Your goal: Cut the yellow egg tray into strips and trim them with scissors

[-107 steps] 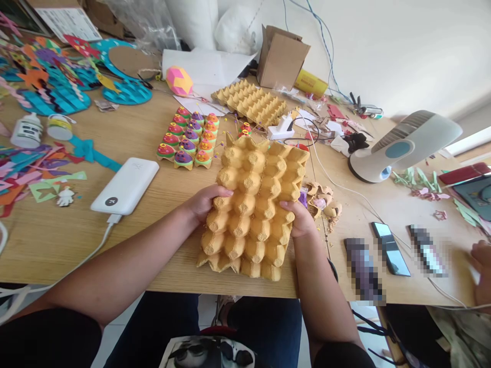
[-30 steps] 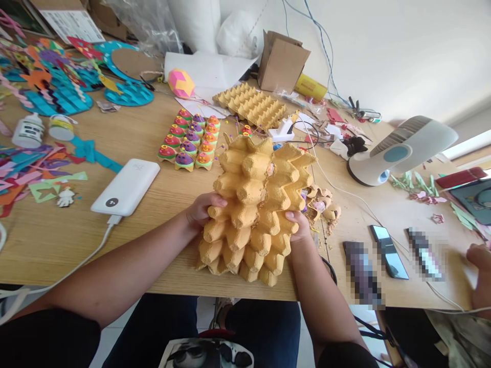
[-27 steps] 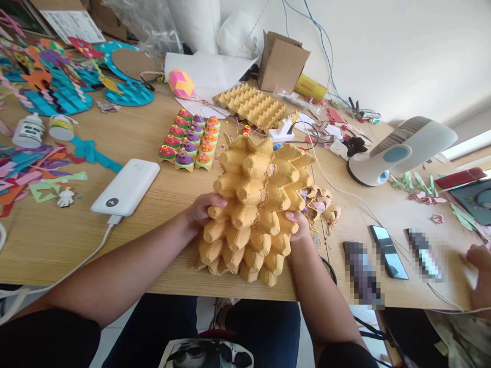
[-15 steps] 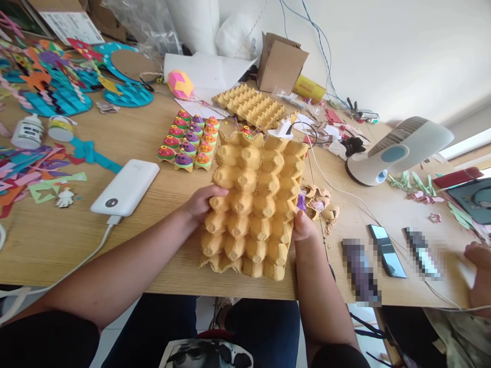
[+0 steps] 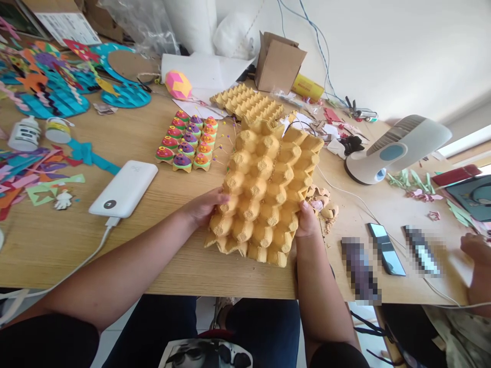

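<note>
A yellow pulp egg tray (image 5: 264, 191) is held tilted above the table in front of me. My left hand (image 5: 209, 205) grips its left edge, with the thumb on top and the other fingers hidden beneath. On the right edge, my right hand (image 5: 307, 219) is closed the same way. Beyond the tray's left side stands a block of painted egg cups (image 5: 187, 145) in red, purple and orange rows. Several ball-headed pins (image 5: 222, 148) stick up between that block and the tray. Torn egg-tray pieces (image 5: 326, 202) lie just past my right hand.
Behind lies another egg tray (image 5: 247, 102), near a cardboard box (image 5: 280, 64). A white power bank (image 5: 125, 189) with a cable is at left. A fan (image 5: 395, 148) and a phone (image 5: 387, 250) are at right, beside another person's hand (image 5: 475, 248). Paper scraps (image 5: 38, 176) cover the left.
The egg tray in my hands has shifted slightly to the right and away from me, and has turned a little clockwise. Both hands keep their hold. More pins show behind it.
</note>
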The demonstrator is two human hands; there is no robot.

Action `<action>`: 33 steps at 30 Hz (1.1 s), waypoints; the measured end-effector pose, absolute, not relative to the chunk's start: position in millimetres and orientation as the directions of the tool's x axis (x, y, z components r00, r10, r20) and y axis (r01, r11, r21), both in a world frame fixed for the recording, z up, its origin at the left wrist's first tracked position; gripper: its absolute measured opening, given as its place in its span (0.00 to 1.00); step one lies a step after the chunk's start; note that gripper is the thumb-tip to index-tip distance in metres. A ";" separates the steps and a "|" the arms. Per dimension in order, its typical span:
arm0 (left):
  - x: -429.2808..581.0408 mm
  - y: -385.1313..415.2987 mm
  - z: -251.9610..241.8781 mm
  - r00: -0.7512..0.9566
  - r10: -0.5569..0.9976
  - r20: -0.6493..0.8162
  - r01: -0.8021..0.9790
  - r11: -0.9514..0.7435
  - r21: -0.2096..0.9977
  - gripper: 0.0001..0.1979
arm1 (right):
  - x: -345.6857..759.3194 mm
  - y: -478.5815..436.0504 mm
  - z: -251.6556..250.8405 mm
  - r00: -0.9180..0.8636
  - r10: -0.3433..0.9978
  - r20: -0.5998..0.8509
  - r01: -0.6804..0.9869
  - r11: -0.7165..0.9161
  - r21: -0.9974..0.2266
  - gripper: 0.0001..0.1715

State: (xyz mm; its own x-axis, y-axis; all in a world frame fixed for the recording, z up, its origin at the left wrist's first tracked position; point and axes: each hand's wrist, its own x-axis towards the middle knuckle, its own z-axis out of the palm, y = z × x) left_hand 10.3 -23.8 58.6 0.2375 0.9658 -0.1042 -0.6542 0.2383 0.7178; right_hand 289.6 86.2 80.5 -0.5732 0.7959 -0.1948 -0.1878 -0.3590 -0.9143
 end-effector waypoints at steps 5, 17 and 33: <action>9.7 -25.4 64.5 0.201 0.977 -0.077 -0.611 0.186 0.769 0.30 | 290.4 87.6 80.4 -0.694 0.700 -0.170 -0.175 -0.392 -0.903 0.40; 7.4 -26.3 63.0 0.148 0.987 -0.058 -0.593 0.135 0.794 0.30 | 284.6 84.2 85.6 -0.717 0.656 -0.236 -0.109 -0.440 -0.891 0.31; 9.4 -26.6 62.3 0.160 0.975 -0.151 -0.598 0.218 0.771 0.24 | 276.7 76.3 88.5 -0.668 0.692 -0.274 -0.130 -0.471 -0.872 0.28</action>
State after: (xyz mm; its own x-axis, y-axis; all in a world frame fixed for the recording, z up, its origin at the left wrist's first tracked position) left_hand 9.4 -26.6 62.3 0.1602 0.9754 -0.1514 -0.5980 0.2179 0.7713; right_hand 276.7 76.3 88.5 -0.6679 0.6918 -0.2744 -0.1300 -0.4715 -0.8722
